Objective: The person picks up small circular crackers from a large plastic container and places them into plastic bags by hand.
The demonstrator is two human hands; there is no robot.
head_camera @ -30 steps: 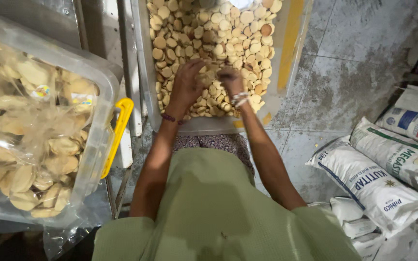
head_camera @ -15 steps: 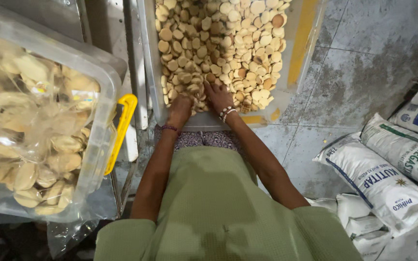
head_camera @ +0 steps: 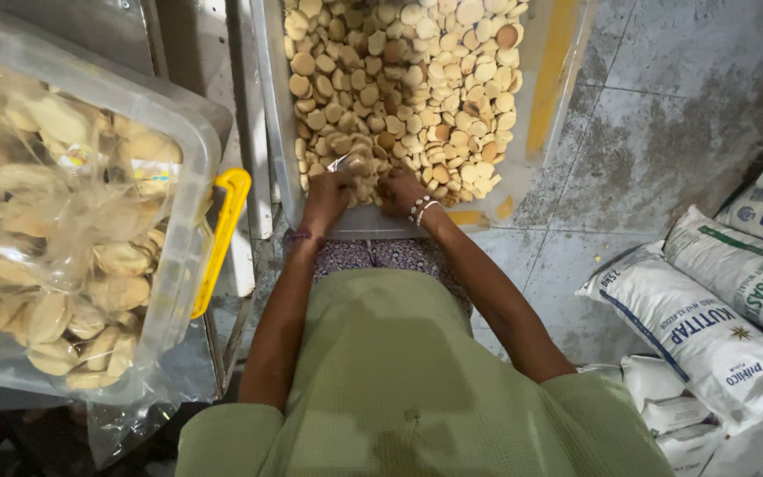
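Left hand (head_camera: 327, 196): curled at the near edge of the biscuit heap, fingers bent down into the biscuits and bunched around a few of them; a thin dark band sits on the wrist.
Right hand (head_camera: 401, 193): just beside the left one, nearly touching it, fingers folded over a small clump of biscuits; pale bead bracelets sit on the wrist.
Hands together: both are drawn in close at the middle of the tray's near end, with a small stack of biscuits (head_camera: 359, 168) gathered between them.
Biscuits: round, flat and pale tan, a few baked darker brown, piled loosely across the whole tray.
Tray (head_camera: 268, 106): a long metal one with raised sides, running straight away from the person, its near end just above the knees.
Bin (head_camera: 189, 132): clear plastic, to the left of the tray, lined with a clear bag and filled with larger pale biscuits; a yellow handle (head_camera: 222, 238) hangs on the side facing the person.
Sacks (head_camera: 708, 318): white printed ones lying on the grey floor (head_camera: 646, 132) to the right, well apart from the tray.
Clothing: a light green top, with patterned cloth over the legs.
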